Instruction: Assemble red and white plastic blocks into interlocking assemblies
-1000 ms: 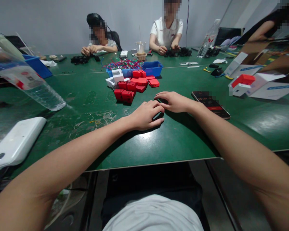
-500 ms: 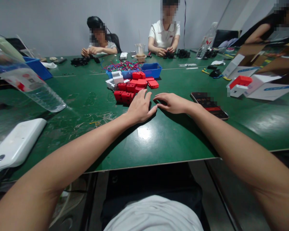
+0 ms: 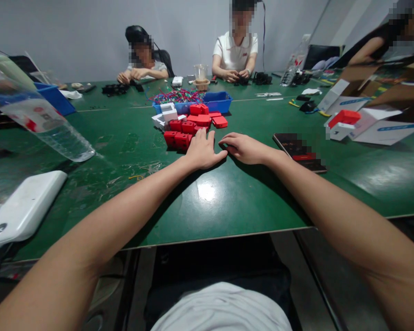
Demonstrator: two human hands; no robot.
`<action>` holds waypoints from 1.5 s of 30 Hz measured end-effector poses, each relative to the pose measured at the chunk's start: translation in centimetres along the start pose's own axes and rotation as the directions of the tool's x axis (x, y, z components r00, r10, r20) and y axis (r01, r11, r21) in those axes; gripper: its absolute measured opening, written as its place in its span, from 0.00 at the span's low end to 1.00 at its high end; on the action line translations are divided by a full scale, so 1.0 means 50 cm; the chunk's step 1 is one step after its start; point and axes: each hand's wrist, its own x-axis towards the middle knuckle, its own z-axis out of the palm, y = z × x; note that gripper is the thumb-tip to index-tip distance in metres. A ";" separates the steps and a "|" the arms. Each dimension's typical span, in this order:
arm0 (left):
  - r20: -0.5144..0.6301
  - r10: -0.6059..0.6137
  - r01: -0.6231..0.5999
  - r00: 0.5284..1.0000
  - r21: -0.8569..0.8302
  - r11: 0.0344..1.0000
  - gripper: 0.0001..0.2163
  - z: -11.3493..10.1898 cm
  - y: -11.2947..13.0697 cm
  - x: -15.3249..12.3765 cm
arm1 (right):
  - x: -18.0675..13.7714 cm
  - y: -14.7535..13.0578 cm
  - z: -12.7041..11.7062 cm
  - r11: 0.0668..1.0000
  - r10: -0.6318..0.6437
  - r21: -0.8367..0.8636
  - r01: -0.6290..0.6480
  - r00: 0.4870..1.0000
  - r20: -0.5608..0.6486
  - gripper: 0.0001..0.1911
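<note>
Head view; clock centred on our two hands. We sit at a glossy green table (image 3: 262,197), its left side scuffed, bright glare just short of our hands; pale wall (image 3: 189,27) behind. Between eight and nine: white device (image 3: 27,202). Nine: clear bottle (image 3: 67,140). Past eight, closer in: yellow scrap (image 3: 136,177) on the scuffs. Past ten, across the table: a seated co-worker (image 3: 158,69). Red blocks (image 3: 177,140) clustered at ten, near us; beyond, at eleven, a blue tray (image 3: 221,102) with tangled wires (image 3: 174,95). Our left hand (image 3: 202,151): palm down, fingers spread, beside the blocks; contact we cannot tell. Our right hand (image 3: 246,148): half open, fingers loosely bent, nothing seen held. Past twelve: co-worker in white (image 3: 239,50). Three: phone (image 3: 290,143), flat. Farther, before three: opened cartons (image 3: 386,133).
</note>
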 end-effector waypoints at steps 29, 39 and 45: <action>-0.126 0.190 -0.163 0.974 0.198 0.967 0.23 -0.051 0.000 -0.088 | -0.016 -0.010 -0.034 0.995 0.023 0.097 -0.020 0.999 -0.031 0.30; -0.141 -0.037 0.083 0.989 0.333 0.939 0.21 -0.057 -0.040 -0.069 | -0.015 0.011 -0.018 0.993 0.115 -0.012 -0.115 0.993 -0.039 0.24; -0.180 0.030 0.013 0.983 0.235 0.972 0.22 -0.043 -0.023 -0.078 | -0.016 0.020 0.000 0.983 0.175 -0.036 -0.180 0.978 -0.112 0.22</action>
